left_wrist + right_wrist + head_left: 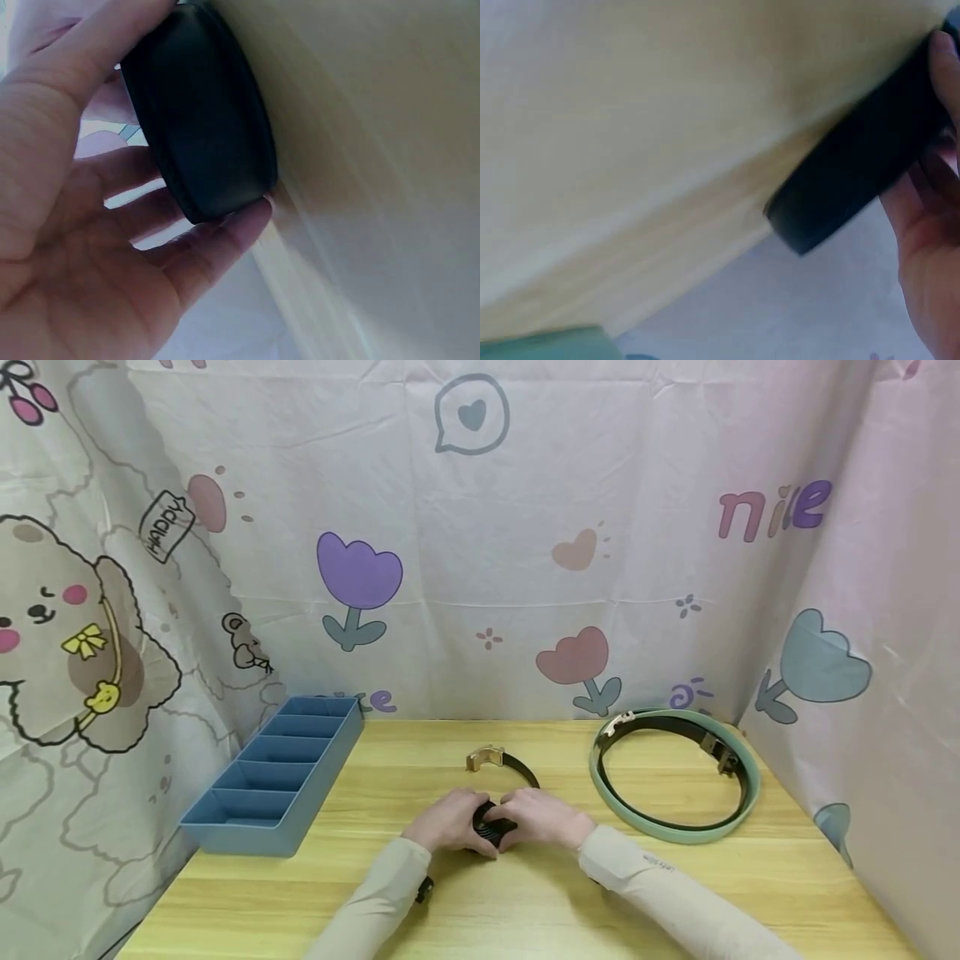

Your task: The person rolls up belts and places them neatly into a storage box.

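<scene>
A black belt [495,825] lies partly coiled on the wooden table, between the two hands. Its loose end curves away behind the hands to a gold buckle [486,757]. My left hand [450,822] holds the coil from the left; in the left wrist view its thumb and fingers curl round the smooth black roll [202,120]. From the right, my right hand [543,817] grips the same coil, and the right wrist view shows its thumb on the strap [862,150]. The fingers hide part of the coil.
A blue tray [300,814] with several compartments stands at the left. To the right lies a large green ring [686,837] with another black belt [675,724] looped inside it. A printed curtain [480,568] hangs behind the table.
</scene>
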A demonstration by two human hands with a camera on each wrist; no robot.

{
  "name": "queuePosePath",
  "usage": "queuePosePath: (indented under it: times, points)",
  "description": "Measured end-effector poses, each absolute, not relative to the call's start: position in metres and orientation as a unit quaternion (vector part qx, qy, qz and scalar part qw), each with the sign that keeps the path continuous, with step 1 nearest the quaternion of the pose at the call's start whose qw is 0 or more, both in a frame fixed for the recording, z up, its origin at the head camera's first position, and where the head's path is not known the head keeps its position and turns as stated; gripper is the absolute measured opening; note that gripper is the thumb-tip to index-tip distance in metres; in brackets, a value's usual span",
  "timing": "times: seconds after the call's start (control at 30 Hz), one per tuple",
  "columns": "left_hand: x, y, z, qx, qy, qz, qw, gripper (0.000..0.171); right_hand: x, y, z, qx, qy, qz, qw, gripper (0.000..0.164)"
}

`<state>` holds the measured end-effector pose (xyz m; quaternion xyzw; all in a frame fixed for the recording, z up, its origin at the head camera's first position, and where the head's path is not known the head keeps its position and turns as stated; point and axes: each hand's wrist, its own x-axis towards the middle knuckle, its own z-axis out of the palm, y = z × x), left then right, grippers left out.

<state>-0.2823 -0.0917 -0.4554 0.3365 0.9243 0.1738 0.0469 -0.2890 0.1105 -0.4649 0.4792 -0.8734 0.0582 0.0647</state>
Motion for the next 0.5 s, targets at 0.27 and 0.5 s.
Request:
queuePosePath:
  times: [0.27,0.5]
  points:
    - [-0.2855,-0.0943,-0.4548,0.37,0.908,0.181,0.073,0.046,-0.2893,0.1111,-0.4607,0.475,-0.878,0.058,0.032,0.042]
    - [-0.2808,-0.0904,-0.4589,0.322,0.932,0.165,0.03,0.066,-0.2895,0.1076,-0.4625,0.457,-0.887,0.03,0.059,0.041]
